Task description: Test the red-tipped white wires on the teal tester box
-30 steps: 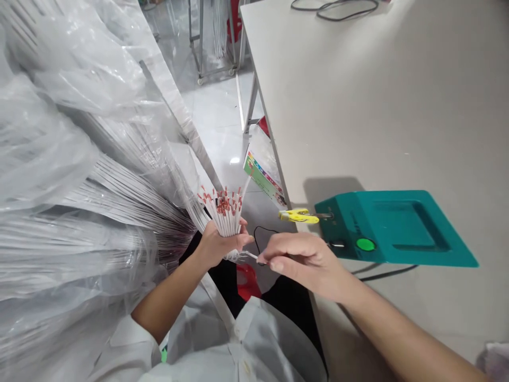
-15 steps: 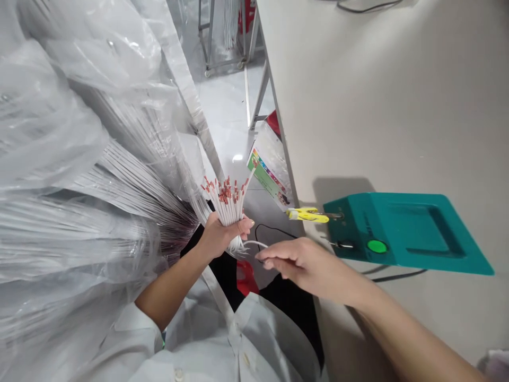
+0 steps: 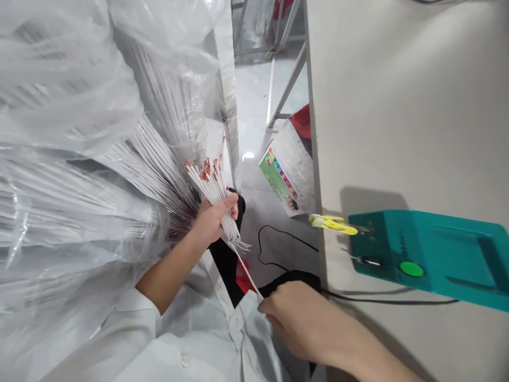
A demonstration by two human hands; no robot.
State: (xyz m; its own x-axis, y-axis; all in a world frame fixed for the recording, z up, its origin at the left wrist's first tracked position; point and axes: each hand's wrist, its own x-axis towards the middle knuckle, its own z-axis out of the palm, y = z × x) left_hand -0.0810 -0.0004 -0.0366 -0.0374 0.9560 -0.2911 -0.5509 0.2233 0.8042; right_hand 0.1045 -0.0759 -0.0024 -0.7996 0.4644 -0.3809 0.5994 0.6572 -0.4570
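My left hand is wrapped round a thick bundle of white wires, whose reddish-copper ends point up and away from me. Below that fist, thin wire ends poke out of the bundle. One white wire runs taut from there to my right hand, which pinches its end near my shirt front. To the right, on the table, lies a teal device with a green round button. A yellow clip and a metal probe stick out from its left side.
Plastic-wrapped bundles of long white wires fill the left side. The pale table takes up the right. Between them, on the floor, stands a printed box, with a black cable nearby. Metal frame legs rise behind.
My right hand has moved down and towards me, drawing the single wire from a slack curve into a straight line. The view has shifted, so the table and device sit further right.
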